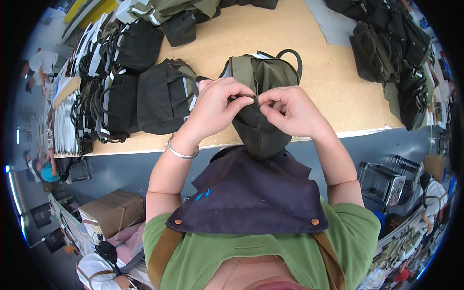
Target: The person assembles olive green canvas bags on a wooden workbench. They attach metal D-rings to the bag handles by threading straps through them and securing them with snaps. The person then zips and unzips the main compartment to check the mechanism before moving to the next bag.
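An olive-green and black bag (273, 72) sits at the table's near edge, its dark lower part hanging over the edge against my apron. A dark loop handle stands up at its far right. My left hand (220, 104) pinches the bag's dark fabric between thumb and forefinger. Close beside it, my right hand (292, 110) is closed, its fingertips pinched at the same spot on the bag. Whether a thread or other small piece is between the fingertips is too small to tell. Left of my left hand lies a black backpack (162, 104) with pale strips.
Several black bags (116, 99) stand packed in a row on the left of the tan table (333, 92). More dark bags (372, 53) are piled at the right. Olive bags (176, 12) lie at the back. A cardboard box (112, 210) and a metal stool (384, 183) are behind me.
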Tool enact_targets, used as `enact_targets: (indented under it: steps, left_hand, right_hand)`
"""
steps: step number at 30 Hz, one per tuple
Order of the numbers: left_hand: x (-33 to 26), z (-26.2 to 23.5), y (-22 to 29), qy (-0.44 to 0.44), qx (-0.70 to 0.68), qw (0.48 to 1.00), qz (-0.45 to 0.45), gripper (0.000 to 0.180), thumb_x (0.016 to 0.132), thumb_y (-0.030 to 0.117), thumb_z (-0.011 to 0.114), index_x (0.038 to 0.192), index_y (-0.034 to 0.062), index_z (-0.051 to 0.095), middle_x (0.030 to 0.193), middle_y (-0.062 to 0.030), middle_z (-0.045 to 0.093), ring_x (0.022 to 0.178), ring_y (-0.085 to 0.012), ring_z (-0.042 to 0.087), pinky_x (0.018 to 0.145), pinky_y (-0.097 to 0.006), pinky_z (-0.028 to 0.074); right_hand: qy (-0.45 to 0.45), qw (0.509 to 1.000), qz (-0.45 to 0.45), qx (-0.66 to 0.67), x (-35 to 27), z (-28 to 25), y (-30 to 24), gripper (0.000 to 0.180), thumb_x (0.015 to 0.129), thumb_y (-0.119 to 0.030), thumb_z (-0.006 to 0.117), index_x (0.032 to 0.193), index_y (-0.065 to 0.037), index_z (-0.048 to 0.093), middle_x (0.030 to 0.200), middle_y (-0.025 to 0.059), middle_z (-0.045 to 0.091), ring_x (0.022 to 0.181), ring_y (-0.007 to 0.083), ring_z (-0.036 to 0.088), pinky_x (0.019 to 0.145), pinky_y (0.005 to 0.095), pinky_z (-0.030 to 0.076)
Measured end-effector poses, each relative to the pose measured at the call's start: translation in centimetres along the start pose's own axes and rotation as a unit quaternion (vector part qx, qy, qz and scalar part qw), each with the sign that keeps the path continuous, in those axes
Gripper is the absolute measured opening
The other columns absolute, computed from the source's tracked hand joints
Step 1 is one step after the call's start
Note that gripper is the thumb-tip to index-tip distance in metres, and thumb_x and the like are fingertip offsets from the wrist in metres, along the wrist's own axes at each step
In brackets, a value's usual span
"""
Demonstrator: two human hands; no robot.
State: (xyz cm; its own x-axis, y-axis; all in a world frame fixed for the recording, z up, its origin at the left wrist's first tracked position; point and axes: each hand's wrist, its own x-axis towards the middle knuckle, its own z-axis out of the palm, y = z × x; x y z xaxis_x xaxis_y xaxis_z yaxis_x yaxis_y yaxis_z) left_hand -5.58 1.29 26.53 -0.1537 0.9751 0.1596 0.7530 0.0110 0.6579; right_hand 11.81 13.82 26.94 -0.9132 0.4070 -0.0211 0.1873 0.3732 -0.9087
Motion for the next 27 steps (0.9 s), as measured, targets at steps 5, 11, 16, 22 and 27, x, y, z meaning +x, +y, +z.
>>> enact_targets:
  steps: [5, 11, 16, 22, 27]
  left_hand:
    - [-0.6, 0.3, 0.2, 0.018, -0.033, 0.999, 0.013, 0.008, 0.081, 0.005, 0.066, 0.089, 0.0072, 0.065, 0.079, -0.0021, 0.057, 0.078, -0.0174, 0.052, 0.081, -0.031, 0.032]
    - [-0.7, 0.7, 0.7, 0.027, -0.036, 0.999, 0.005, 0.005, 0.084, 0.006, 0.061, 0.089, 0.0063, 0.061, 0.083, -0.0023, 0.053, 0.086, -0.0195, 0.049, 0.083, -0.032, 0.03]
    - [-0.6, 0.9, 0.4, 0.015, -0.068, 0.998, 0.01, 0.009, 0.085, 0.007, 0.062, 0.094, 0.0087, 0.062, 0.085, -0.0024, 0.054, 0.088, -0.0195, 0.05, 0.084, -0.034, 0.028]
    - [-0.1, 0.3, -0.5, -0.03, -0.102, 0.994, 0.006, 0.009, 0.084, 0.006, 0.063, 0.093, 0.005, 0.063, 0.084, -0.0036, 0.056, 0.082, -0.0185, 0.051, 0.077, -0.032, 0.036]
    - [0.3, 0.9, -0.4, -0.026, -0.232, 0.971, -0.049, 0.011, 0.084, 0.005, 0.063, 0.094, 0.0003, 0.064, 0.081, -0.0031, 0.056, 0.077, -0.0134, 0.049, 0.075, -0.028, 0.042]
  right_hand:
    - [0.006, 0.999, 0.043, -0.005, 0.0, 0.5, -0.3, 0.016, 0.074, -0.017, 0.077, 0.08, -0.004, 0.07, 0.07, 0.0069, 0.068, 0.059, 0.0162, 0.065, 0.056, 0.0286, 0.049]
    - [0.016, 0.999, 0.048, 0.008, -0.1, 0.7, 0.1, 0.016, 0.074, -0.017, 0.078, 0.079, -0.004, 0.07, 0.067, 0.0061, 0.067, 0.058, 0.0149, 0.063, 0.056, 0.0283, 0.049]
    - [0.039, 0.999, 0.028, 0.016, -0.4, 1.0, 0.2, 0.016, 0.074, -0.016, 0.077, 0.078, -0.003, 0.07, 0.066, 0.0057, 0.066, 0.056, 0.0127, 0.061, 0.054, 0.0266, 0.047]
    - [0.048, 0.998, 0.016, 0.048, -0.2, 1.5, 0.8, 0.016, 0.076, -0.015, 0.076, 0.075, -0.002, 0.067, 0.06, 0.0038, 0.062, 0.051, 0.0077, 0.055, 0.049, 0.0243, 0.043]
    - [0.059, 0.995, 0.016, 0.08, -0.1, 1.8, 2.2, 0.017, 0.079, -0.013, 0.075, 0.072, -0.002, 0.064, 0.055, 0.0002, 0.056, 0.049, 0.0043, 0.048, 0.047, 0.0234, 0.038]
